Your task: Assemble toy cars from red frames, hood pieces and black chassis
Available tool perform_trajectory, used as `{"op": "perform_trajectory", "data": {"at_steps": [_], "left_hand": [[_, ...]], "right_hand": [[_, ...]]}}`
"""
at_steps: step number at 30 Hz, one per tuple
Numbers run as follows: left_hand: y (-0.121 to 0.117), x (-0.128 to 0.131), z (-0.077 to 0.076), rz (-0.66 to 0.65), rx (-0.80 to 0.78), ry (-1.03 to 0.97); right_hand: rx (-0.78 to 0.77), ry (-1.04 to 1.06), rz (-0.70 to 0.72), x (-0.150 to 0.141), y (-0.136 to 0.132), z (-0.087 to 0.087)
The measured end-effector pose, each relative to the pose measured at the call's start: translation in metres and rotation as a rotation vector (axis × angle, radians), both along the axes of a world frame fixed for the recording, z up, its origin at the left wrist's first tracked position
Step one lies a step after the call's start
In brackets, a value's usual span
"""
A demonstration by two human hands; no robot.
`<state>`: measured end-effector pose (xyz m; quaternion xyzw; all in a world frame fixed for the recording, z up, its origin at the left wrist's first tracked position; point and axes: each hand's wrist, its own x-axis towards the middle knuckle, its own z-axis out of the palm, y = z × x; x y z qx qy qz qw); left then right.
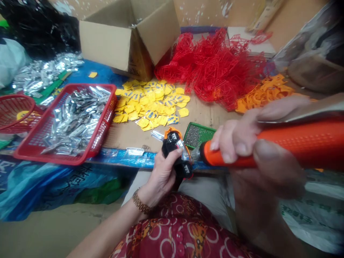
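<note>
My left hand (162, 171) is closed around a small black plastic assembly (171, 144) with orange edges and a shiny silver part, held over the table's front edge. My right hand (278, 168) is wrapped around an orange electric screwdriver (309, 145), which lies nearly level and points left. Its dark nose meets the right side of the assembly; whether the bit is seated in a screw I cannot tell. Just behind the tool's nose sits a green perforated tray (209, 134) with a heap of tiny metal screws (192, 135).
At left stands a red basket (103, 132) of silver-wrapped pieces, beside a round red basket (17, 111). Yellow pieces (154, 102) are heaped mid-table. Behind are an open cardboard box (107, 43), tangled red plastic frames (212, 68) and orange parts (268, 93).
</note>
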<state>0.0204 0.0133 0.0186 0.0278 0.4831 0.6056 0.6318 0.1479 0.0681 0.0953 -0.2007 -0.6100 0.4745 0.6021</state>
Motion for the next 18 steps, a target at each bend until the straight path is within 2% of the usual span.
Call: {"op": "perform_trajectory", "data": {"at_steps": [3, 6, 9, 13, 16, 18], "left_hand": [[0.0, 0.0, -0.001, -0.002, 0.001, 0.021], [0.0, 0.0, -0.001, -0.006, 0.011, 0.036], [-0.001, -0.001, 0.0, -0.036, 0.03, 0.024], [-0.004, -0.006, -0.002, -0.078, 0.092, -0.066], [-0.006, -0.011, -0.005, -0.104, 0.137, -0.148], [-0.008, -0.015, -0.006, -0.156, 0.166, -0.216]], "right_hand": [[0.011, 0.005, 0.083, 0.002, -0.001, -0.005], [0.032, -0.014, 0.083, 0.001, 0.001, -0.005], [-0.004, 0.024, 0.053, -0.003, 0.001, 0.004], [-0.065, 0.172, 0.018, 0.002, 0.0, 0.014], [-0.09, 0.207, 0.025, 0.016, 0.004, 0.012], [-0.041, 0.185, 0.047, 0.026, 0.01, 0.009]]}}
